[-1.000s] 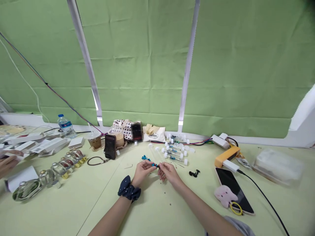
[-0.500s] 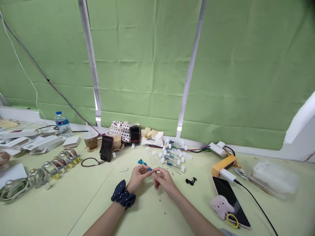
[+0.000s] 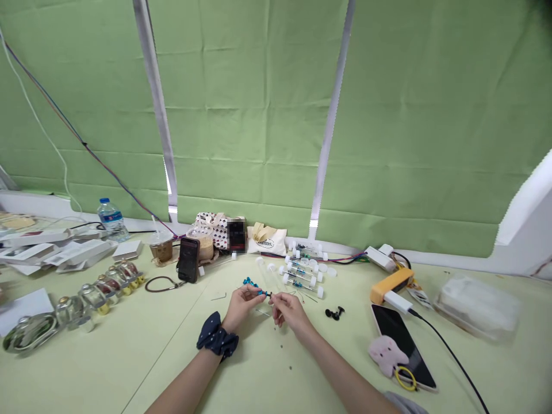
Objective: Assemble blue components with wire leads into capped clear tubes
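My left hand pinches a small shiny blue metal part between thumb and fingers. From its right end sticks a small black part, which the fingertips of my right hand pinch. Whether the two are joined or only touching, I cannot tell. Several more blue metal parts lie just beyond my left hand. Off to the right sit several black mushroom-shaped parts. An L-shaped hex key rests left of my left hand, and a thin metal rod lies under the hands.
Clear tubes with white caps lie behind my hands. At the right are a phone, a pink plush charm, an orange block and a plastic box. Glass bottles, a drink cup and an upright phone stand left.
My hands have drawn slightly apart, so the black part now shows beside the blue one. The rod beneath them is more visible. The whole view has shifted a little.
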A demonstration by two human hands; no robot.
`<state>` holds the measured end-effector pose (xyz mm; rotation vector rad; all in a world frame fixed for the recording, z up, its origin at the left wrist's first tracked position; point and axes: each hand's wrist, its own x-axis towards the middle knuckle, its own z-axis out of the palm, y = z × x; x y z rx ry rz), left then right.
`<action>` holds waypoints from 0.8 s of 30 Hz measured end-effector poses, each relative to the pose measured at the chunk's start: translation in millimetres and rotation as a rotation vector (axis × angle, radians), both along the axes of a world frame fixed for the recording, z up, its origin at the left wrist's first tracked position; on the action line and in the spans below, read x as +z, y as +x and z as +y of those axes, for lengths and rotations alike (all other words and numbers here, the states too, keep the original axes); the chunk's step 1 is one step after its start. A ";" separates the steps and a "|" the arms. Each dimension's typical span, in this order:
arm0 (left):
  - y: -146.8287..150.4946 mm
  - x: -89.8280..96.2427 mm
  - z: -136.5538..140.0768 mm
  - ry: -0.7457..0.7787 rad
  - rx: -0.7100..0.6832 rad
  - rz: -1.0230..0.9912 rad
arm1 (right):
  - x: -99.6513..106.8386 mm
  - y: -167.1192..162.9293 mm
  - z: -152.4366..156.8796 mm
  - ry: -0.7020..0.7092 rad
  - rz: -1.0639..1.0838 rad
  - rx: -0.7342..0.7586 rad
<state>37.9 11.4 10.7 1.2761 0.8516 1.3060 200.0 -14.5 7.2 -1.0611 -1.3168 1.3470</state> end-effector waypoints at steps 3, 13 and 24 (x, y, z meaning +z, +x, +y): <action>-1.9 0.9 0.4 -0.013 0.005 -0.004 | 4.1 -0.2 -3.4 0.091 -0.003 0.012; -2.3 -0.1 -1.2 -0.001 -0.017 0.003 | 5.6 3.6 -1.8 0.062 -0.101 0.042; -3.3 2.9 -1.7 -0.026 0.032 0.008 | 7.9 3.9 -7.8 0.153 -0.071 0.091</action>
